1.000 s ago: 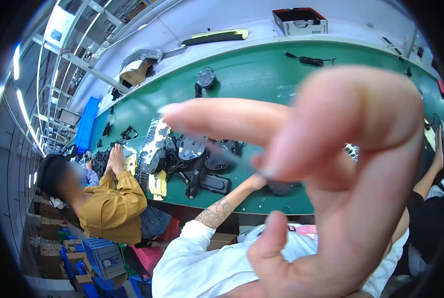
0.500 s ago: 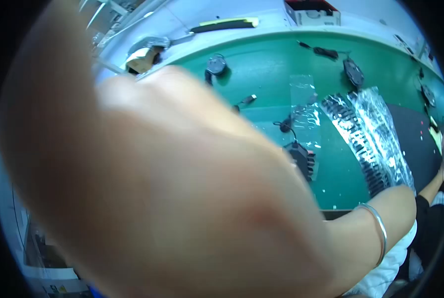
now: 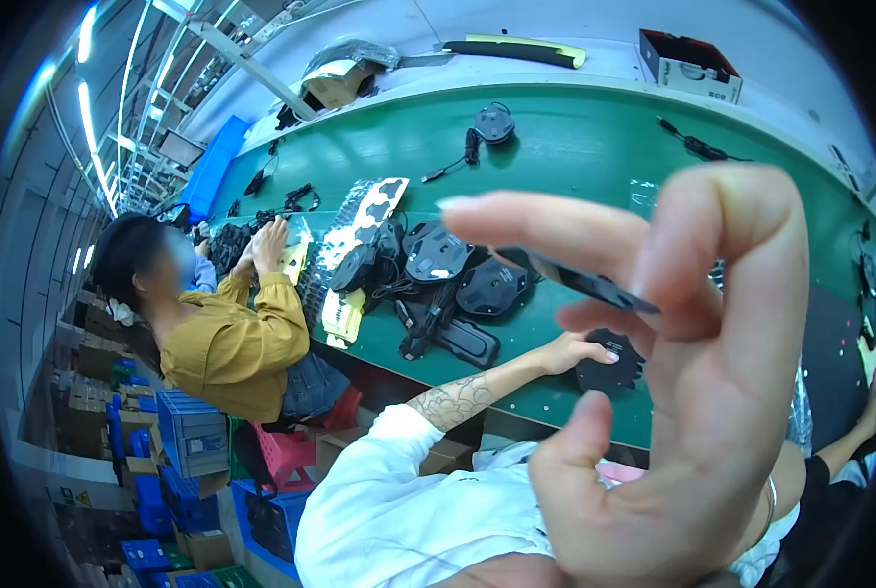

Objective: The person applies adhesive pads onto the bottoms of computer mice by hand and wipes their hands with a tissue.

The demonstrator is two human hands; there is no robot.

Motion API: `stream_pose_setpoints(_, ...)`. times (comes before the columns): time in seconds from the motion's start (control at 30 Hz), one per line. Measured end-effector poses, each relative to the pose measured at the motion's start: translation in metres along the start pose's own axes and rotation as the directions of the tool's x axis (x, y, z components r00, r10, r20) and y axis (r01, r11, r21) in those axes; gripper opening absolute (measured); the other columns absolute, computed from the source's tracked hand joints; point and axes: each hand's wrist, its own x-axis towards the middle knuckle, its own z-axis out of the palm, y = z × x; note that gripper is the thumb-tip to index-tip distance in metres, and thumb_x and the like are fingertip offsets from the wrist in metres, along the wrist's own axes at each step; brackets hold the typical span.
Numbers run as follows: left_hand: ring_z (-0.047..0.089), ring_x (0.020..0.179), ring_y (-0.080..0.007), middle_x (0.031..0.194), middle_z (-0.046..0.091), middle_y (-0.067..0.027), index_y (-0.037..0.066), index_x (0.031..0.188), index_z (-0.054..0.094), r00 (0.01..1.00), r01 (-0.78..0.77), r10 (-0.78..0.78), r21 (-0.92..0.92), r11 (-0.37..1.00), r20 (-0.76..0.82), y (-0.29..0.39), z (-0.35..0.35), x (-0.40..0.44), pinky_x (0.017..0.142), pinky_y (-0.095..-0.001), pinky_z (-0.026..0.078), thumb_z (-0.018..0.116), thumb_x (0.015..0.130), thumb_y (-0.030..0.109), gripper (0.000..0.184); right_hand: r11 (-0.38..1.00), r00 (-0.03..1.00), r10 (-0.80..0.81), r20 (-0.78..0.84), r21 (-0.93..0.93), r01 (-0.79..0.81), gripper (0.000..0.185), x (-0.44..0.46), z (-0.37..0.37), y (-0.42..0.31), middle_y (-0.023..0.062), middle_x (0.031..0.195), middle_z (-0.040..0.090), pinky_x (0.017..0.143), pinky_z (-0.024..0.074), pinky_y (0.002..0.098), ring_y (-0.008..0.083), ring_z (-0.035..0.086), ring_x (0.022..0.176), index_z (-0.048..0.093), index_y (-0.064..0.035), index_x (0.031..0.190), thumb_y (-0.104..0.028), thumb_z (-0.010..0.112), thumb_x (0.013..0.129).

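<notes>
My right hand (image 3: 712, 323) is raised close to the camera, with a bracelet on its wrist. A thin, flat black piece (image 3: 580, 281) sits between its bent fingers, and the thumb stands apart. Farther down, my left hand (image 3: 570, 355), on a tattooed forearm, grips the edge of a dark round device (image 3: 609, 367) with its thumb on top. My right hand partly hides the device and the bench behind it. Left of it on the bench lie several black devices with cables, among them one with a shiny base (image 3: 436, 253).
A co-worker in a mustard shirt (image 3: 227, 343) sits at left, both hands together over the green bench (image 3: 565, 147). Yellow-backed sheets (image 3: 342, 316) lie between us. At the back are a puck-shaped device (image 3: 494, 123) and an open box (image 3: 688, 69). Blue crates (image 3: 193, 431) stand below left.
The blurred hand and arm that filled the left and middle have cleared. My right hand now shows at right with the black piece. The view has turned left, revealing the co-worker and my left hand.
</notes>
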Motion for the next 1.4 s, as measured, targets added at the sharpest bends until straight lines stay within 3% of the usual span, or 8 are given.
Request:
stream_pose_setpoints(0.3, 0.055, 0.101, -0.0165, 0.112, 0.062, -0.0087, 0.0, 0.125, 0.053, 0.909, -0.357, 0.353, -0.022, 0.934, 0.221, -0.015, -0.007, 0.022, 0.092, -0.0292, 0.042, 0.063, 0.078, 0.014, 0.049, 1.0, 1.0, 0.007, -0.014, -0.021, -0.007, 0.061, 0.0, -0.003, -0.011, 0.0244, 0.121, 0.059, 0.074, 0.0455, 0.0223, 0.0266, 0.061, 0.102, 0.023, -0.0126, 0.106, 0.0, 0.047, 0.051)
stream_pose_setpoints(0.47, 0.059, 0.094, -0.0179, 0.107, 0.063, -0.0107, 0.0, 0.12, 0.054, 0.996, -0.081, 0.084, -0.06, 0.995, 0.043, -0.043, -0.021, 0.03, 0.085, -0.029, 0.046, 0.062, 0.077, 0.014, 0.046, 0.999, 1.0, -0.008, -0.023, -0.032, 0.007, 0.061, -0.009, -0.004, -0.012, 0.0242, 0.12, 0.06, 0.073, 0.0453, 0.0219, 0.0264, 0.061, 0.101, 0.023, -0.0125, 0.106, 0.0, 0.046, 0.05)
stream_pose_setpoints(0.63, 0.061, 0.089, -0.0197, 0.104, 0.063, -0.0128, -0.001, 0.119, 0.053, 0.988, -0.142, 0.152, -0.297, 0.944, 0.011, -0.038, -0.016, 0.036, 0.079, -0.0291, 0.049, 0.062, 0.077, 0.014, 0.045, 0.996, 0.999, 0.007, -0.043, -0.085, -0.011, 0.062, -0.021, -0.019, -0.021, 0.024, 0.12, 0.06, 0.073, 0.0451, 0.0215, 0.0262, 0.061, 0.101, 0.022, -0.0125, 0.106, 0.0, 0.045, 0.049)
stream_pose_setpoints(0.7, 0.062, 0.09, -0.0209, 0.104, 0.063, -0.0138, -0.001, 0.12, 0.051, 0.994, -0.086, 0.054, -0.37, 0.925, -0.097, -0.005, 0.005, 0.019, 0.079, -0.03, 0.051, 0.06, 0.079, 0.014, 0.044, 0.999, 0.994, 0.003, -0.107, 0.05, 0.002, 0.058, -0.034, -0.043, -0.004, 0.0229, 0.125, 0.057, 0.078, 0.0447, 0.0246, 0.0266, 0.058, 0.108, 0.027, -0.0112, 0.112, -0.004, 0.055, 0.061)
stream_pose_setpoints(0.8, 0.063, 0.091, -0.0215, 0.109, 0.063, -0.0135, 0.002, 0.126, 0.049, 0.998, -0.062, 0.054, -0.45, 0.891, -0.032, -0.001, 0.013, 0.038, 0.08, -0.0317, 0.051, 0.06, 0.08, 0.014, 0.048, 0.96, 0.926, 0.19, -0.327, 0.259, -0.106, 0.046, -0.031, -0.069, 0.044, 0.0206, 0.131, 0.054, 0.085, 0.0427, 0.0276, 0.0249, 0.053, 0.115, 0.037, -0.0112, 0.115, -0.008, 0.057, 0.074)
stream_pose_setpoints(0.97, 0.063, 0.092, -0.0208, 0.108, 0.063, -0.0135, 0.001, 0.124, 0.05, 1.0, -0.006, 0.013, -0.461, 0.887, 0.012, 0.01, 0.036, 0.059, 0.082, -0.031, 0.051, 0.059, 0.082, 0.013, 0.044, 0.924, 0.9, 0.319, -0.296, 0.309, -0.226, 0.005, -0.035, -0.106, 0.178, 0.0143, 0.127, 0.055, 0.091, 0.0439, 0.0291, 0.0199, 0.053, 0.111, 0.054, -0.0097, 0.095, -0.007, 0.055, 0.092)
stream_pose_setpoints(1.13, 0.063, 0.091, -0.0186, 0.107, 0.063, -0.0115, 0.001, 0.123, 0.05, 0.999, 0.053, -0.046, -0.404, 0.913, 0.028, 0.002, 0.027, 0.046, 0.081, -0.0287, 0.05, 0.058, 0.081, 0.011, 0.044, 0.961, 0.963, 0.17, -0.211, 0.251, -0.115, 0.005, -0.024, -0.094, 0.224, 0.0091, 0.111, 0.06, 0.082, 0.0453, 0.0239, 0.0142, 0.055, 0.093, 0.056, -0.0049, 0.087, -0.001, 0.06, 0.088)
stream_pose_setpoints(1.4, 0.062, 0.089, -0.0183, 0.105, 0.064, -0.0107, 0.001, 0.122, 0.05, 0.98, -0.029, 0.086, -0.297, 0.954, 0.18, -0.005, 0.019, 0.05, 0.08, -0.0278, 0.05, 0.056, 0.08, 0.008, 0.043, 0.945, 0.963, 0.263, -0.05, 0.215, -0.247, 0.005, -0.036, -0.107, 0.235, 0.0079, 0.098, 0.062, 0.076, 0.0449, 0.0217, 0.0129, 0.055, 0.083, 0.061, -0.002, 0.084, 0.003, 0.062, 0.084)
